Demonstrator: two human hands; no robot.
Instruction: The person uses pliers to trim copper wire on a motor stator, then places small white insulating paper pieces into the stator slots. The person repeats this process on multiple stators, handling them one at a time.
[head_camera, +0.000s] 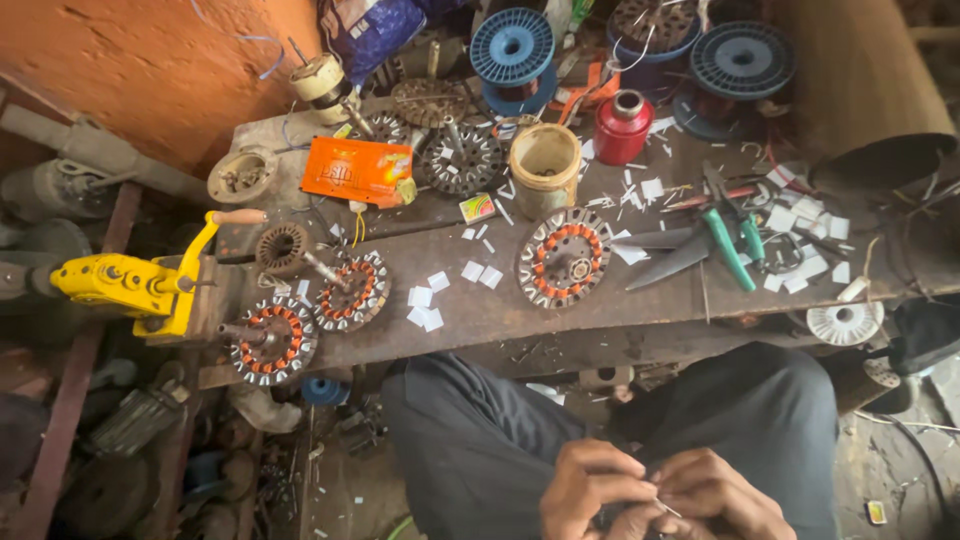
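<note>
Down at the bottom centre of the frame my left hand (590, 485) and right hand (715, 492) are bunched together over my lap, fingers curled in around a thin pale sliver (668, 509) pinched between them. It looks like a short whitish strip or wire, honestly too small to say which. The frame's bottom edge cuts off the lower part of both hands, so whatever's under them is hidden. Up on the worktop (500, 310), mid-frame, sits a round stator with orange windings (564, 257), with green-handled pliers (735, 245) to its right.
</note>
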